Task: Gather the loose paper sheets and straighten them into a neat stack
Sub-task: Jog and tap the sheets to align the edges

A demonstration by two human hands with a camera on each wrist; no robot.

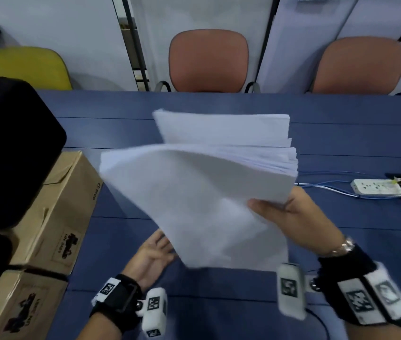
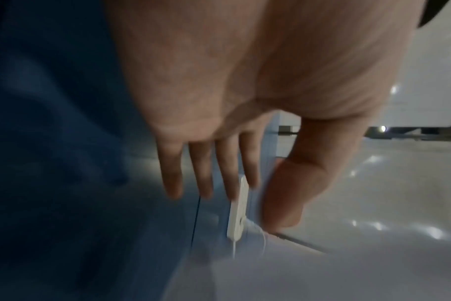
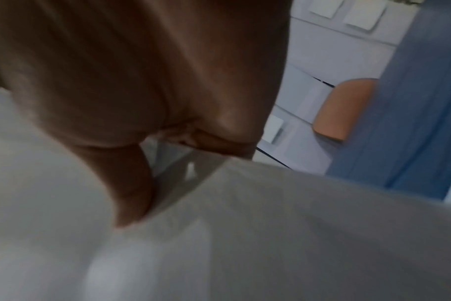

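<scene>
A thick bundle of white paper sheets hangs lifted above the blue table, its sheets fanned and uneven at the far right edge. My right hand grips the bundle's right edge, thumb on top, and the paper fills the right wrist view under that thumb. My left hand lies palm up under the bundle's lower left corner, fingers straight and partly hidden by the paper. In the left wrist view the left hand's fingers are spread and hold nothing.
Two cardboard boxes and a black bag crowd the table's left side. A white power strip with cables lies at the right. Two orange chairs and a yellow chair stand behind the table.
</scene>
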